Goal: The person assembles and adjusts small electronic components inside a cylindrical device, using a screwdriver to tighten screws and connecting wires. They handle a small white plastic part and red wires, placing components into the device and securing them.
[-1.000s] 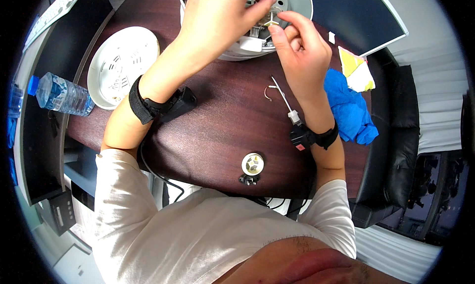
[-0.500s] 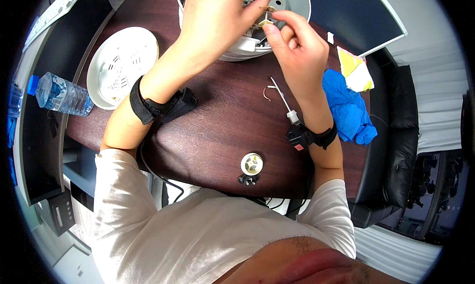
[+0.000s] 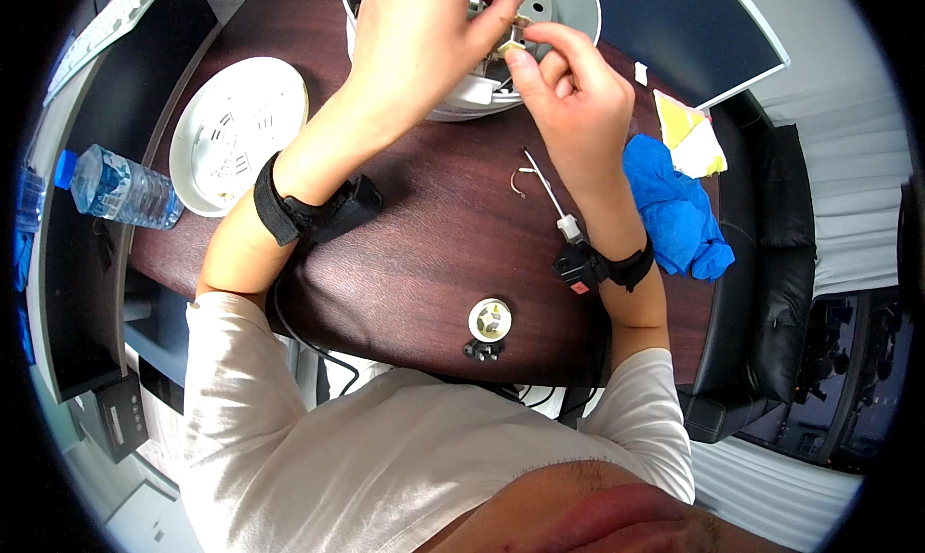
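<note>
Both hands work over a round white appliance housing [image 3: 467, 110] with its metal inside exposed, at the far middle of the table. My right hand [image 3: 583, 105] pinches a small pale piece [image 3: 512, 47] between thumb and forefinger. Close beside it, the fingers of my left hand [image 3: 419, 47] are closed at the same spot; what they grip is mostly hidden and too small to name. A thin white lead with a connector [image 3: 567, 226] and a bare copper end lies on the table by my right wrist. Nearer me lies a small round cream part with metal pieces [image 3: 489, 320], next to a small black part [image 3: 484, 351].
A white slotted round cover [image 3: 275, 91] lies to the left, beside a water bottle [image 3: 120, 189]. On the right are a crumpled blue cloth [image 3: 674, 211] and a yellow-and-white cloth [image 3: 692, 134]. Dark screens [image 3: 694, 33] stand at the back right and left.
My right hand has shifted very slightly left along with the view. Both hands keep their pinch over the housing; nothing else visibly moved.
</note>
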Tool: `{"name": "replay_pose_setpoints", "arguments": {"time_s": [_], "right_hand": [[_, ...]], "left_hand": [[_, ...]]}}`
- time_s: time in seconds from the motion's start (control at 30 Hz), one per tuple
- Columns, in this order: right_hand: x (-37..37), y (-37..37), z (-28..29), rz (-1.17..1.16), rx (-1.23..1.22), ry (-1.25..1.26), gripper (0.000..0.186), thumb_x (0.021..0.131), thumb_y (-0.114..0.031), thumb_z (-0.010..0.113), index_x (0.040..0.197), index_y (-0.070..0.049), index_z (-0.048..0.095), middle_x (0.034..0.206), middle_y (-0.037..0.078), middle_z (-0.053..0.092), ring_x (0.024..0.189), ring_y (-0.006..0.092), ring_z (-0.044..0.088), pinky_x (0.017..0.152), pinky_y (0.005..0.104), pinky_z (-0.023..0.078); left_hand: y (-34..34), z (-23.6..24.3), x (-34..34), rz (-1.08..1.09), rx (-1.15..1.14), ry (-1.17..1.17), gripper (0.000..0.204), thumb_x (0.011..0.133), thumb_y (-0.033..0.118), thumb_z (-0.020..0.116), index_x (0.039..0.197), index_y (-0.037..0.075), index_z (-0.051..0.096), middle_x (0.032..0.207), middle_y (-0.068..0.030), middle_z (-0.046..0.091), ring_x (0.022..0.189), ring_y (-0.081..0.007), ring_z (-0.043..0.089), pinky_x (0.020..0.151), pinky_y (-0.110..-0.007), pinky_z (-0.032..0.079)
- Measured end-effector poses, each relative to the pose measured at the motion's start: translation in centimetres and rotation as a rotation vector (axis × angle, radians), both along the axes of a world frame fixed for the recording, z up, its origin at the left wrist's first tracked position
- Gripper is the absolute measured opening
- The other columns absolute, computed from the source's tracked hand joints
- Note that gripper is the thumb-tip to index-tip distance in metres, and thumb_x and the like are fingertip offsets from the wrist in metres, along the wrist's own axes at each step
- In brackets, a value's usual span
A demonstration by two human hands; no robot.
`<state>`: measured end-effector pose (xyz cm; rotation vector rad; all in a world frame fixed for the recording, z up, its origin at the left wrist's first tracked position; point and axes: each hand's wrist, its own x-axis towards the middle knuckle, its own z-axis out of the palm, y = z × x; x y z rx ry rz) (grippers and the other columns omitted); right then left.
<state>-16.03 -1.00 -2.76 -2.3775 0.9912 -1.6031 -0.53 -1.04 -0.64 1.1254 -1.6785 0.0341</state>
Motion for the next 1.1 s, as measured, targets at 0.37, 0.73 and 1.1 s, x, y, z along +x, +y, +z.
{"name": "replay_pose_setpoints", "arguments": {"time_s": [0.37,0.73,1.1], "right_hand": [[0.3,0.3,0.0,0.032,-0.071,0.011,0.011,0.074,-0.008,0.072,0.078,-0.005,0.062,0.058,0.003,0.053,0.045,0.0076,0.048,0.043,0.0223,0.038],[-2.6,0.1,3.5,0.546,0.937,-0.537,0.016,0.091,-0.018,0.056,0.094,-0.003,0.057,0.062,-0.004,0.043,0.041,0.0026,0.029,0.037,0.0193,0.020],[-2.5,-3.5,6.1,0.727,1.569,-0.441,0.017,0.093,-0.023,0.054,0.090,-0.006,0.054,0.059,-0.006,0.039,0.036,0.0016,0.027,0.034,0.0184,0.019]], "left_hand": [[1.4,1.7,-0.4,-0.040,0.033,0.052,0.011,0.079,0.011,0.064,0.080,0.000,0.060,0.069,-0.0155,0.063,0.062,-0.0299,0.064,0.054,-0.035,0.048],[0.3,0.7,0.7,-0.055,0.040,-0.055,0.015,0.082,0.017,0.066,0.090,0.005,0.065,0.074,-0.0068,0.066,0.052,-0.0119,0.057,0.050,-0.025,0.044],[0.4,0.8,1.1,-0.100,0.078,-0.056,0.014,0.082,0.016,0.065,0.091,0.004,0.064,0.073,-0.0072,0.066,0.054,-0.0139,0.058,0.051,-0.026,0.044]]}}
